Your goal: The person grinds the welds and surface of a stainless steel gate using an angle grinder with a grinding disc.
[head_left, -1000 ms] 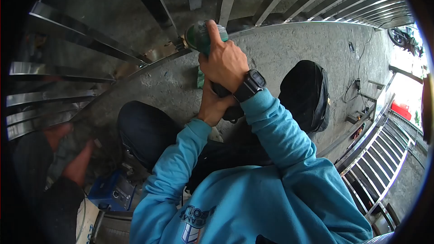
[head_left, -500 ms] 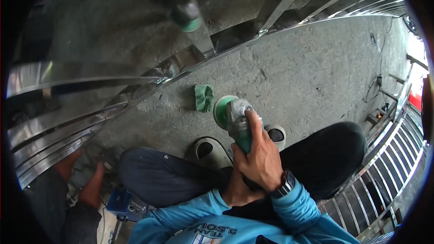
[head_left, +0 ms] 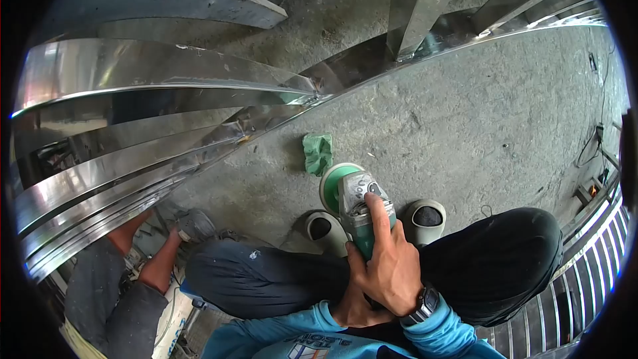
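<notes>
An angle grinder [head_left: 360, 209] with a green and grey body and a green-backed disc [head_left: 335, 188] is held between my knees, disc end pointing away from me. My right hand [head_left: 392, 269], with a black watch on the wrist, lies closed over the top of its body, index finger stretched along the head. Below it, my left hand [head_left: 352, 309] is closed around the rear part of the tool, its fingers mostly hidden. Just beyond the disc, a lumpy green block [head_left: 318, 153] rests on the concrete floor.
Shiny metal bars [head_left: 166, 70] of a frame run along the left and across the top. My two clogs [head_left: 426, 221] stand on the floor. Another person's legs [head_left: 159, 269] are at lower left. A slatted metal rack [head_left: 565, 292] is on the right, near a cable [head_left: 588, 153].
My view has shifted, so the block and grinder appear lower and farther right. A blurred hand and green disc at the top, perhaps a reflection, no longer show. Both hands keep their hold.
</notes>
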Demonstrator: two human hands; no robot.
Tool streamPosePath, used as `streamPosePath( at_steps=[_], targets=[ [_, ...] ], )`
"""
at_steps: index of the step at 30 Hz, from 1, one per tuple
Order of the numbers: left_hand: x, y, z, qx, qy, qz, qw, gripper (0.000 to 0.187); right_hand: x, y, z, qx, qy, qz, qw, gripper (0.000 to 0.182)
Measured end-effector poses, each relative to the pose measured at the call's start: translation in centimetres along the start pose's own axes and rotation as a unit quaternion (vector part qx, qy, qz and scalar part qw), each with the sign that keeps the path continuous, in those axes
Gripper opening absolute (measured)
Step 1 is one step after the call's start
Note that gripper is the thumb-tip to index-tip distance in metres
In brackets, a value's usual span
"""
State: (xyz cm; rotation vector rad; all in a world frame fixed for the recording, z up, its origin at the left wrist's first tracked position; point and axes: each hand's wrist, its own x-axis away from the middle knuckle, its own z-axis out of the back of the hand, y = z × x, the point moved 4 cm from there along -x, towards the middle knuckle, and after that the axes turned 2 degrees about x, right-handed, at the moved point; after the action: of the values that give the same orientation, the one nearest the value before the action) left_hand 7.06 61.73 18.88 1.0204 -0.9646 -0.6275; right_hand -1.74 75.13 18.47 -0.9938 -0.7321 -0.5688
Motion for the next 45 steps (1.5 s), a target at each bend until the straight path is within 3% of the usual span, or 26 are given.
streamPosePath(
  at_steps=[4, 6, 9, 10, 12, 13, 15, 16, 17, 19, 20, 23, 26, 33, 36, 39, 45],
  targets=[
    [-0.1, 0.4, 0.0, -0.007, 0.004, -0.052, 0.999, 0.107, -0.1, -0.3, 0.1, 0.009, -0.014, -0.003, 1.0, 0.089],
    [-0.4, -0.7, 0.0, 0.272, 0.003, 0.156, 0.949, 0.104, -0.1, -0.7, 0.2, 0.001, 0.007, 0.023, 1.0, 0.088],
    [-2.0, 0.3, 2.0, 0.365, 0.059, 0.145, 0.918, 0.097, 0.0, -2.5, 1.0, 0.023, 0.027, 0.053, 0.998, 0.089],
    [-2.4, 0.2, 2.7, 0.368, 0.06, 0.138, 0.918, 0.097, 0.1, -3.6, 1.5, 0.031, 0.045, 0.074, 0.996, 0.089],
    [-3.3, 1.2, 4.8, 0.193, 0.102, -0.035, 0.975, 0.089, 0.0, -5.6, 2.1, 0.049, 0.063, 0.103, 0.991, 0.089],
    [-3.7, 1.5, 5.5, 0.197, 0.103, -0.045, 0.974, 0.089, -0.1, -6.7, 2.4, 0.059, 0.076, 0.13, 0.987, 0.088],
    [-4.4, 1.6, 7.0, 0.326, 0.143, 0.007, 0.934, 0.082, -0.7, -8.3, 2.8, 0.061, 0.09, 0.135, 0.985, 0.087],
    [-4.8, 1.8, 8.4, 0.299, 0.159, -0.013, 0.941, 0.097, -1.1, -9.0, 2.8, 0.058, 0.111, 0.155, 0.98, 0.087],
    [-4.8, 1.5, 8.9, 0.303, 0.158, -0.022, 0.94, 0.097, -1.6, -9.5, 2.8, 0.055, 0.131, 0.174, 0.974, 0.086],
    [-5.0, -0.2, 9.7, 0.353, 0.19, 0.025, 0.916, 0.116, -2.6, -10.5, 2.9, 0.057, 0.136, 0.178, 0.973, 0.085],
    [-5.2, -0.4, 10.4, 0.313, 0.179, 0.022, 0.932, 0.127, -3.1, -10.9, 2.9, 0.058, 0.132, 0.171, 0.975, 0.084],
    [-5.5, 0.3, 11.8, 0.32, 0.194, -0.025, 0.927, 0.113, -3.1, -11.8, 2.7, 0.085, 0.129, 0.132, 0.979, 0.082],
    [-5.7, 0.7, 12.2, 0.337, 0.195, -0.039, 0.92, 0.12, -2.9, -11.6, 2.7, 0.04, 0.149, 0.127, 0.98, 0.081],
    [-5.4, 0.3, 12.8, 0.343, 0.158, -0.033, 0.925, 0.127, -2.7, -12.0, 2.2, 0.092, 0.164, 0.107, 0.976, 0.081],
    [-5.1, 0.9, 10.7, 0.423, 0.121, -0.046, 0.897, 0.129, -1.6, -11.1, 2.6, 0.109, 0.162, 0.126, 0.973, 0.081],
    [-5.2, 1.9, 7.5, 0.447, 0.107, -0.036, 0.887, 0.125, 0.4, -7.5, 3.0, 0.144, 0.167, 0.073, 0.973, 0.082],
    [-6.8, 1.5, 5.7, 0.384, 0.062, -0.031, 0.921, 0.132, 0.9, -5.0, 4.6, 0.125, 0.187, 0.036, 0.974, 0.084]
  ],
)
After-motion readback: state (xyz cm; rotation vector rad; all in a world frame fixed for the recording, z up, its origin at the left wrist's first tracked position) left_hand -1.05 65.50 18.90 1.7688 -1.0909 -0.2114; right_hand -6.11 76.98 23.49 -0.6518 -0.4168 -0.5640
